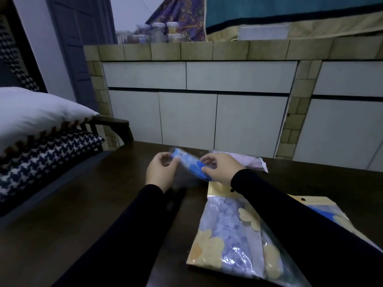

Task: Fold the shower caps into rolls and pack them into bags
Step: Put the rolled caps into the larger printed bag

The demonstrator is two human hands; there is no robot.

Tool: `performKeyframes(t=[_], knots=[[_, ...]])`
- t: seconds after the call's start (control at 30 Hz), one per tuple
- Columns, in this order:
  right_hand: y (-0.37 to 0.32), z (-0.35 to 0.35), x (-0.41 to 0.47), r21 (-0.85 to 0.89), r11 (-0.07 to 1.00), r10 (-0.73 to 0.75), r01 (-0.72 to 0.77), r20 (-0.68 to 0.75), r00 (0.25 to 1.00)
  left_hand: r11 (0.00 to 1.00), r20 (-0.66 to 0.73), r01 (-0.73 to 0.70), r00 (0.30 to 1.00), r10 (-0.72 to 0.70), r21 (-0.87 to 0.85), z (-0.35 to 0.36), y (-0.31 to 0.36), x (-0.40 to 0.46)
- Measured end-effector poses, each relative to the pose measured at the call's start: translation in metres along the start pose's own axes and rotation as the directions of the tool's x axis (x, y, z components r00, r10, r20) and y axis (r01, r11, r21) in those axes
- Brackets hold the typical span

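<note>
A blue shower cap (189, 162), rolled into a tube with pale spots, hangs above the dark wooden table (83, 204). My left hand (160, 170) pinches its left end and my right hand (219, 167) grips its right end. Below my right arm lies a clear bag (228, 235) with yellow flower print, holding a pale blue spotted cap. A second such bag (323, 210) with a blue cap lies partly hidden under my right sleeve. A pinkish-white cap in plastic (248, 160) rests behind my right hand.
A chair with a white pillow (35, 112) and a houndstooth cushion (41, 160) stands at the left. A tiled counter with white cabinet doors (186, 117) runs behind the table, with jars (157, 32) on top.
</note>
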State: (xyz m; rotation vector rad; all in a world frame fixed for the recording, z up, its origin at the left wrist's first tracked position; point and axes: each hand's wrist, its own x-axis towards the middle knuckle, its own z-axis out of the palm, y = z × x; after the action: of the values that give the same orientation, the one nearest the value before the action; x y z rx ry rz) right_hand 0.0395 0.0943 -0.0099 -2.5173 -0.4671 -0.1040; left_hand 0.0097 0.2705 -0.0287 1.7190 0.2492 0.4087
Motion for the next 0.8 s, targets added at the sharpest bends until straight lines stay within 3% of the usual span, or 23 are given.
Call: performKeyframes(t=[0.13,0.23,0.37,0.5,0.6,0.7,0.8], knots=[[-0.012,-0.012,-0.001,0.163,0.977,-0.113,0.134,-0.13,0.985,0.937,-0.09,-0.239,0.971,0.223,-0.254,-0.004,0.025,-0.011],[-0.022,-0.027,-0.004,0.351,0.92,-0.091,0.172,-0.235,0.968,0.88,-0.101,-0.362,0.932,0.348,-0.308,-0.007,0.043,-0.02],[-0.035,-0.042,-0.012,0.49,0.856,-0.04,0.162,-0.251,0.967,0.807,-0.068,-0.489,0.865,0.497,-0.33,-0.006,0.064,-0.033],[-0.041,-0.055,-0.031,0.585,0.788,-0.081,0.191,-0.209,0.975,0.784,-0.031,-0.486,0.856,0.515,-0.386,-0.006,0.081,-0.045],[-0.041,-0.058,-0.052,0.79,0.598,-0.032,0.135,-0.145,0.989,0.792,0.013,-0.4,0.89,0.457,-0.461,-0.003,0.087,-0.053],[-0.033,-0.052,-0.067,0.908,0.414,0.039,0.061,-0.084,0.996,0.824,0.087,-0.368,0.892,0.444,-0.43,0.003,0.082,-0.06],[-0.021,-0.045,-0.076,0.874,0.486,0.11,0.019,-0.083,0.99,0.854,0.166,-0.361,0.88,0.444,-0.374,0.012,0.074,-0.066]])
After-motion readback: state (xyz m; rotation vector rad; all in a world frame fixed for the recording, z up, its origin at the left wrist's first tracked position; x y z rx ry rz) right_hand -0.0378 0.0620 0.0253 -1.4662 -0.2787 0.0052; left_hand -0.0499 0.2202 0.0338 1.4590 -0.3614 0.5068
